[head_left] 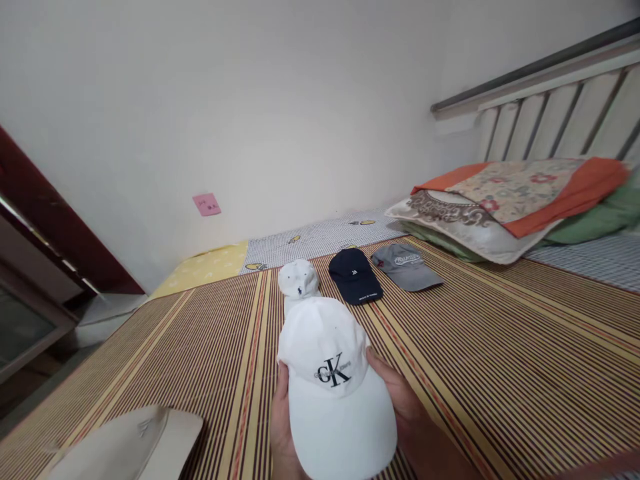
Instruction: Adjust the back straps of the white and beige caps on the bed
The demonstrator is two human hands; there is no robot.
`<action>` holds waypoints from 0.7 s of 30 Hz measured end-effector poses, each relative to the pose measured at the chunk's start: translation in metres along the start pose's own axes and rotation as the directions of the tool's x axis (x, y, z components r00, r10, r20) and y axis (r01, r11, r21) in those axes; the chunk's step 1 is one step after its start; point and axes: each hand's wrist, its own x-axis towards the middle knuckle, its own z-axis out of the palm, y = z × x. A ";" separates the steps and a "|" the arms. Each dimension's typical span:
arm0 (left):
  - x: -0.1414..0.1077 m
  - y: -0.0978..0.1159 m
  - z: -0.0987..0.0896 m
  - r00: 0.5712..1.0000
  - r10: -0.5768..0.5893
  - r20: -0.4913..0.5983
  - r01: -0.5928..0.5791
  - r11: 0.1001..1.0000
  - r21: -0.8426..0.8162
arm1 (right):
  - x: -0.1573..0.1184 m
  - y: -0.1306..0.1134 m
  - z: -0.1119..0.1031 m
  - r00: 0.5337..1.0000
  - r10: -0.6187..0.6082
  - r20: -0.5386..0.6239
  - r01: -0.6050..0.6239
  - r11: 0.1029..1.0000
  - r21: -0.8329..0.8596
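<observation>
A white cap with black "CK" lettering (336, 393) is held up between both hands, its brim toward me. My left hand (283, 427) grips its left side, the thumb on the crown's edge and the other fingers hidden beneath. On the opposite side my right hand (400, 393) holds it, thumb against the crown. Just behind lies a smaller-looking white cap (299, 279), partly covered by the held one. To its right rest a dark navy cap (354, 275) and a grey cap (407, 268) with light lettering.
A striped mat (500, 347) covers the bed. Stacked pillows (480, 223) lie at the back right below a radiator (565, 120). A beige object (125, 443) sits at the front left. A pink note (207, 205) is on the wall.
</observation>
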 end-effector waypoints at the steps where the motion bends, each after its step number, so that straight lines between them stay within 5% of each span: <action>1: 0.000 0.000 0.001 1.000 0.003 -0.008 -0.003 1.000 -0.001 | 0.000 0.000 0.000 1.000 0.007 0.007 -0.007 1.000 0.004; 11: 0.001 -0.011 0.000 0.998 0.060 -0.028 -0.061 0.998 -0.034 | -0.003 -0.012 0.008 0.990 0.057 0.129 -0.061 0.998 0.026; 21: 0.006 -0.008 0.005 0.999 0.045 -0.028 -0.046 0.998 -0.040 | 0.003 -0.005 0.002 0.997 -0.010 0.074 0.007 0.999 0.035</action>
